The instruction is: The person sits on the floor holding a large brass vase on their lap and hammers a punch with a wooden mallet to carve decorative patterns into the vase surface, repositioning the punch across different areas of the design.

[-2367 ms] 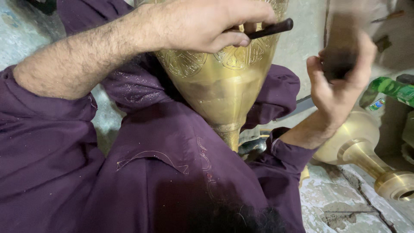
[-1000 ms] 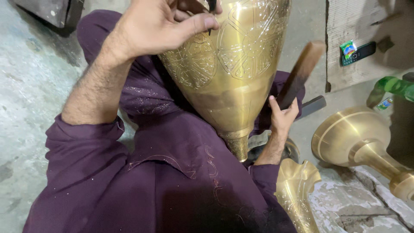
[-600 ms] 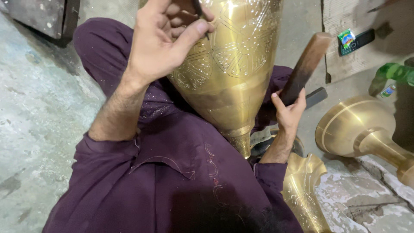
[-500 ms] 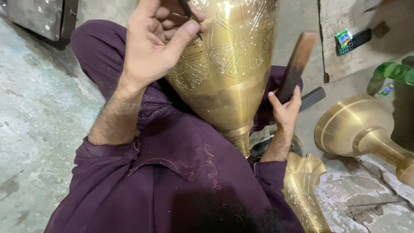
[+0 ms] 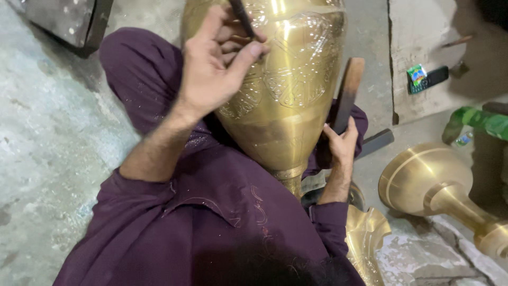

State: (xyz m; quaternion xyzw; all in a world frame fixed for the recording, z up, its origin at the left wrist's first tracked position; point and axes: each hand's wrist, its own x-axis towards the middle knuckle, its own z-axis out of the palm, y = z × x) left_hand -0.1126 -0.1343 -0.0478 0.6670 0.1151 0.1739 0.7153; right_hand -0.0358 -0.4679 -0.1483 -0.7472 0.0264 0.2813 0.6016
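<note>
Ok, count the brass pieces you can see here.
3. The engraved brass vase rests in the person's lap, between both hands. A plain brass base lies on the floor at right. A fluted brass piece sits at the bottom edge; others may lie out of frame.

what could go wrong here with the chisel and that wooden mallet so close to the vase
The left hand pinches a thin dark chisel against the engraved brass vase; on that curved, shiny wall the tip might skid and scratch the pattern. The right hand holds the wooden mallet upright beside the vase, so a misjudged blow could catch the left fingers. The vase leans on the lap and could roll.
</note>
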